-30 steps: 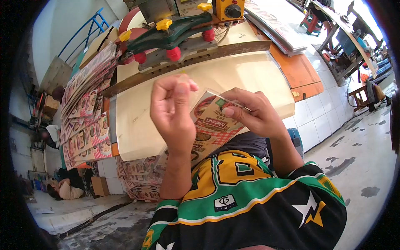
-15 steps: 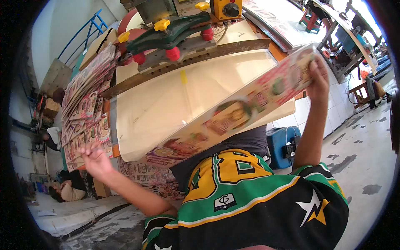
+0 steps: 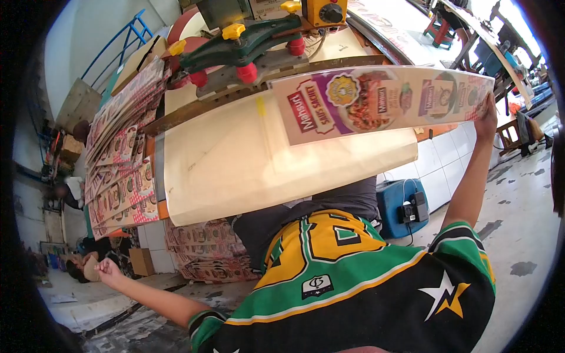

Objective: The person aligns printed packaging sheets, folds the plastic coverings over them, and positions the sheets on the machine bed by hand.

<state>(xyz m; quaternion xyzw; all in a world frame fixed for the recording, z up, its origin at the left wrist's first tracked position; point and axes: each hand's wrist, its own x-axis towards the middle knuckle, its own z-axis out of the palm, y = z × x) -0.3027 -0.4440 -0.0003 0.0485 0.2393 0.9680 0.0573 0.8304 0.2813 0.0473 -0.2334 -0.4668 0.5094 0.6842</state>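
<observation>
My right hand (image 3: 486,119), out at the right, grips the end of a long printed strip (image 3: 388,101). This glossy strip shows food pictures and a red "Mansuri" label, and its free end stretches left above the cream sheet (image 3: 223,159) on the worktable. My left hand (image 3: 108,270) is off to the lower left, away from the table, fingers loosely bent and nothing visible in them. Beyond the cream sheet stands a machine with a green bracket (image 3: 253,47), yellow knobs and red feet, over a long metal bar (image 3: 206,107).
Stacked printed strips (image 3: 120,147) lie at the table's left, and more printed bundles (image 3: 206,247) sit below it. A blue container (image 3: 400,203) with a black plug and cable stands right of my lap. Other people are in the background.
The strip has swung up and right, from across my lap to over the sheet's far right part. My right hand moved right and slightly down; my left hand dropped away from the stacks.
</observation>
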